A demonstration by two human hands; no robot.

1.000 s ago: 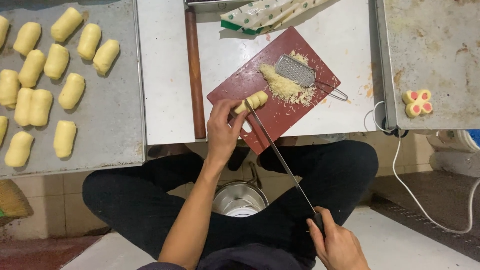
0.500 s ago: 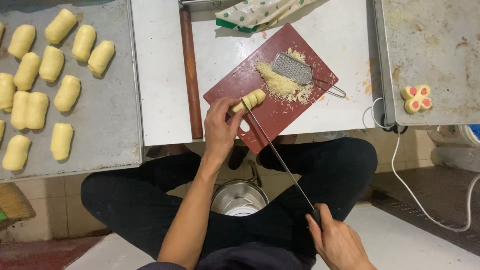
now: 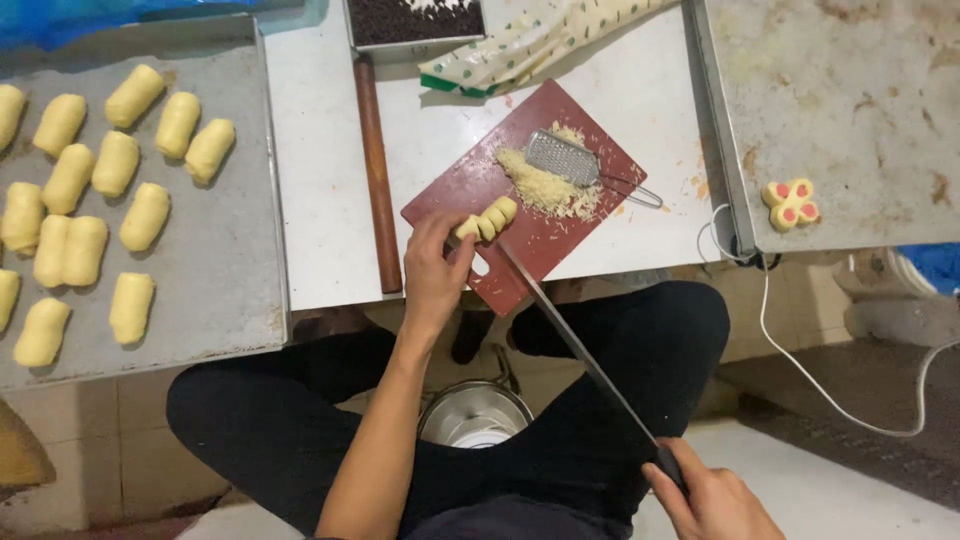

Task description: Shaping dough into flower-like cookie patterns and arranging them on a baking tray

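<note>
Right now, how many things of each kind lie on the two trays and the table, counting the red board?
Yellow dough rolls on the left tray: 14
Dough roll on the red board, held by the left hand: 1
Flower-shaped piece on the right tray: 1
Grater: 1
Rolling pin: 1
Long knife, in the right hand: 1
Total: 19

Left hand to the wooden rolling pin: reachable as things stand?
Probably yes. The left hand rests on the dough roll at the red cutting board, and the rolling pin lies just beside it on the white table, with nothing between. It would have to let go of the dough first.
</note>
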